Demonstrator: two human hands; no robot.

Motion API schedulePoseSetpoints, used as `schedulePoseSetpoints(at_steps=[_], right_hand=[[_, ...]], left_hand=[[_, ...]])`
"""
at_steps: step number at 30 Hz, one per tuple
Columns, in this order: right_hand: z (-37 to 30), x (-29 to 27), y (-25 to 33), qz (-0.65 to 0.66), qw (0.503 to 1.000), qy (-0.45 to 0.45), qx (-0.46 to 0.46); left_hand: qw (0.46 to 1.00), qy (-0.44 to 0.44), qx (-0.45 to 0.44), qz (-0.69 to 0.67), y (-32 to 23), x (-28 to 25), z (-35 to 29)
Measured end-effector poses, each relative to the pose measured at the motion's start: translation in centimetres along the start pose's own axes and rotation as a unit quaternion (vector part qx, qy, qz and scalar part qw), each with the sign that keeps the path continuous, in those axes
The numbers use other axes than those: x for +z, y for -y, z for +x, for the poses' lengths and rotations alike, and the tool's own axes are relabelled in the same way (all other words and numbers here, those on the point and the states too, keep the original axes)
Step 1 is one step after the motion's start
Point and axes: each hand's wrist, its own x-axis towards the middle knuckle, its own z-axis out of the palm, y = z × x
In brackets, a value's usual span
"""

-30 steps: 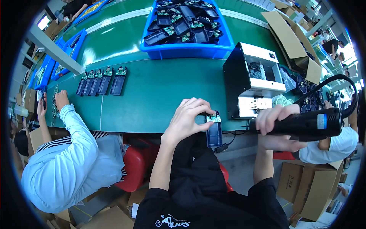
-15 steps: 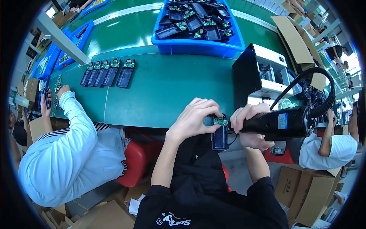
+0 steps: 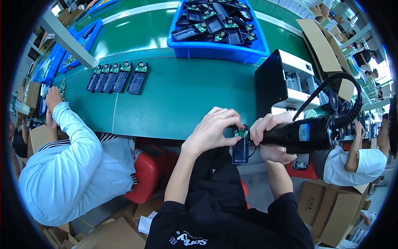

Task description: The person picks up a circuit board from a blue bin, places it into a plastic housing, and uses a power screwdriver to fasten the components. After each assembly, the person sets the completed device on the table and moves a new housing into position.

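Just past the table's front edge, my left hand (image 3: pixel 215 129) pinches a dark plastic housing (image 3: pixel 240 151) with a small green circuit board (image 3: pixel 241 132) at its upper end. Thumb and fingers press on the sides of the board end; the housing's open tray points toward me. My right hand (image 3: pixel 271 135) is wrapped round a black electric screwdriver (image 3: pixel 290 137), which lies sideways with its cord at the right end. Its front end points left at the board; my right fingers hide the tip, so I cannot tell whether it touches.
Several similar housings (image 3: pixel 120 79) stand in a row on the green table (image 3: pixel 178 95). A blue bin (image 3: pixel 219 52) heaped with more is behind. A black-and-white machine (image 3: pixel 286 79) stands at right, near an open carton (image 3: pixel 319 45). Co-workers sit at left (image 3: pixel 74 166) and right.
My hands, the housing and the screwdriver keep nearly the same pose. The left co-worker's hand has moved leftward over the table edge.
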Motion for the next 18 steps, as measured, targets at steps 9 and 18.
schedulePoseSetpoints(at_steps=[9,18], right_hand=[[0.05,0.83,0.71,-0.062,0.997,-0.034,0.038],[-0.07,0.38,0.08,-0.081,0.996,-0.006,0.035]], left_hand=[[1.000,0.001,0.003,-0.001,0.06,-0.24,-0.07],[1.000,-0.005,0.004,-0.013,-0.01,0.11,-0.25]])
